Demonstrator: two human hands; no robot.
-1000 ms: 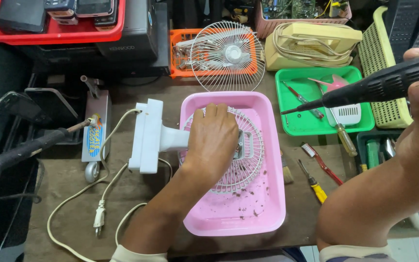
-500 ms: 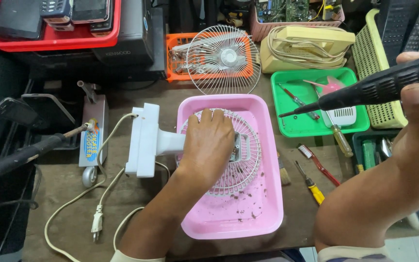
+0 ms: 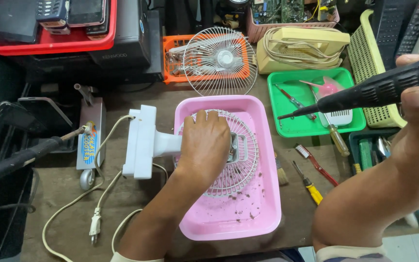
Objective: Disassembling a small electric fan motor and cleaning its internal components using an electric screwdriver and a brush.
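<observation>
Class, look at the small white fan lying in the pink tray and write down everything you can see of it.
The fan is white plastic and lies on its back: its flat base sticks out over the pink tray's left rim, and its round wire guard rests inside, with brown crumbs of dirt beside it. The front grille is off, standing behind the tray. A cream cord trails from the base to a plug. The left hand presses on the guard.

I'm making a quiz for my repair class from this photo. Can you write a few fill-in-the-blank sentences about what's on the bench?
1. The left hand presses on a small white fan lying in a ____ tray.
2. The right hand holds a ____ tool with a tapered nozzle.
3. The loose round fan grille leans on an ____ basket.

Missing words: pink; black; orange
</observation>
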